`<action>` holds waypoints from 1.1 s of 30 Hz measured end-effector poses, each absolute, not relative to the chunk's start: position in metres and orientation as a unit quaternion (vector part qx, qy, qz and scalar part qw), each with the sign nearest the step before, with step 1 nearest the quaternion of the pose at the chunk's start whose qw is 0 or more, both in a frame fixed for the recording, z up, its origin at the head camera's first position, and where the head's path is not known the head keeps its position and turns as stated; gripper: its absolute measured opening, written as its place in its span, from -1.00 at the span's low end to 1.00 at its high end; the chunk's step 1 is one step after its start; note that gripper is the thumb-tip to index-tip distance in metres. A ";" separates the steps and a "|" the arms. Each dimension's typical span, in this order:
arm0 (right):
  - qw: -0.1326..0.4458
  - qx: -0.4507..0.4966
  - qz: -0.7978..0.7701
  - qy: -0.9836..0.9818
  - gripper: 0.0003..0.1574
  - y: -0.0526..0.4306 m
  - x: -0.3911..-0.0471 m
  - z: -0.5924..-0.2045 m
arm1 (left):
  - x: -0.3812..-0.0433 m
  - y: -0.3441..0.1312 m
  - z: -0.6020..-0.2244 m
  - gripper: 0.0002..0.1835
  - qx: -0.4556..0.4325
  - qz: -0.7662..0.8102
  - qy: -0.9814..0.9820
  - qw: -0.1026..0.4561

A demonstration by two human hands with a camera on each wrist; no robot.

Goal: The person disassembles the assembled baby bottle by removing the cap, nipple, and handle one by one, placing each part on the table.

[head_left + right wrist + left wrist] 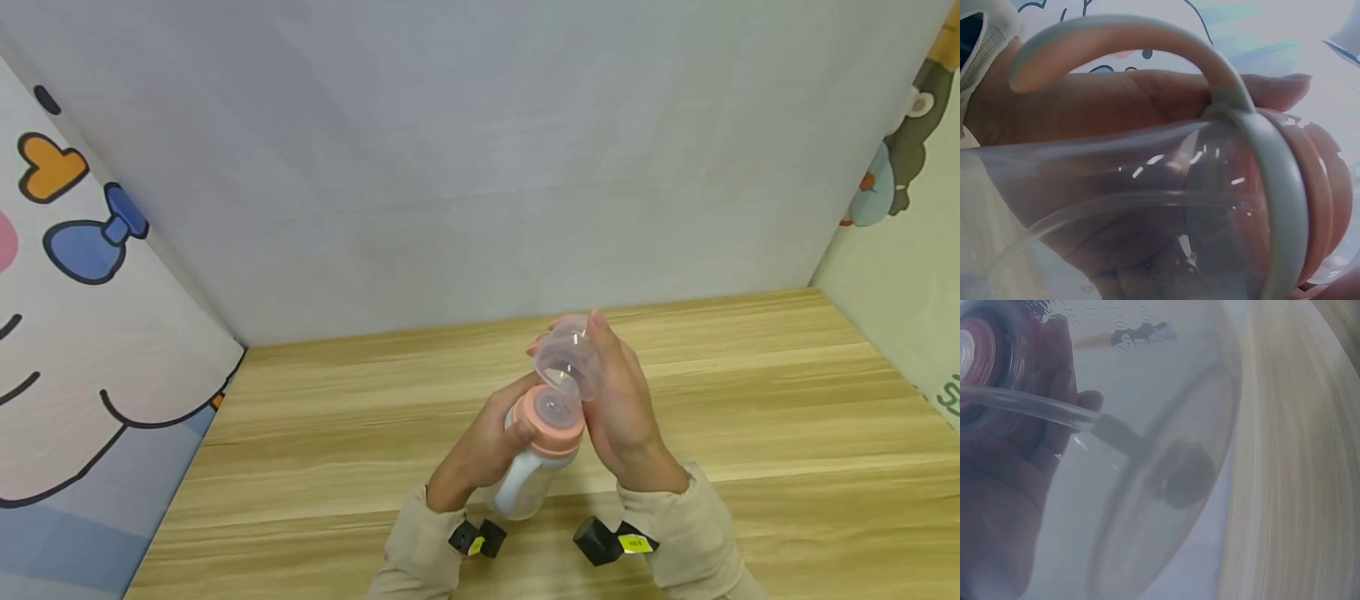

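Head view, left fingers wrapped round bottle, right fingers gripping clear cap.

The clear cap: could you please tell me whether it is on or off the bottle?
Off: the right hand holds the clear cap tilted aside, leaving the pink collar atop the bottle uncovered.

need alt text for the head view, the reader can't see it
A person's left hand grips a baby bottle near its pink collar, while the right hand holds a clear domed cap tilted by the bottle's top. Below is a wood-grain table; behind, a pale wall, with cartoon-printed panels at both sides.
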State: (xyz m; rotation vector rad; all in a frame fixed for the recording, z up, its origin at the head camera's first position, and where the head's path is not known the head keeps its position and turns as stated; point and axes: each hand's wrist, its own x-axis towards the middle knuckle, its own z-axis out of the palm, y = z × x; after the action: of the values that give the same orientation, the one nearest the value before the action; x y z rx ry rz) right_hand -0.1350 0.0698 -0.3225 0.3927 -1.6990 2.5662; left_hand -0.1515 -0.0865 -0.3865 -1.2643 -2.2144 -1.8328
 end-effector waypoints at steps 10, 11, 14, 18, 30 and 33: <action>0.042 0.134 0.827 -0.545 -0.44 0.073 -0.137 -0.322 | -0.152 -0.085 -0.387 0.10 -0.405 -0.583 -0.704 -0.004; 0.050 0.136 0.826 -0.544 -0.43 0.074 -0.138 -0.323 | -0.152 -0.084 -0.387 0.09 -0.407 -0.582 -0.705 -0.003; 0.073 0.144 0.828 -0.538 -0.40 0.076 -0.140 -0.324 | -0.151 -0.083 -0.386 0.06 -0.408 -0.578 -0.707 -0.003; 0.084 0.149 0.837 -0.520 -0.41 0.081 -0.142 -0.323 | -0.151 -0.084 -0.387 0.05 -0.406 -0.581 -0.705 -0.006; 0.109 0.126 0.845 -0.508 -0.47 0.092 -0.148 -0.322 | -0.151 -0.085 -0.387 0.04 -0.408 -0.585 -0.701 -0.007; 0.124 0.118 0.850 -0.499 -0.55 0.095 -0.151 -0.323 | -0.151 -0.085 -0.386 0.04 -0.410 -0.586 -0.699 -0.005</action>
State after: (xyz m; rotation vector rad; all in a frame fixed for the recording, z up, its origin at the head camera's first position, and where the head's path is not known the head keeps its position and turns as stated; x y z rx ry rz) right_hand -0.1507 0.0952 -0.3230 0.3455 -1.4540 2.4779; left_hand -0.1513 -0.0846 -0.3861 -1.2927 -2.2037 -1.8455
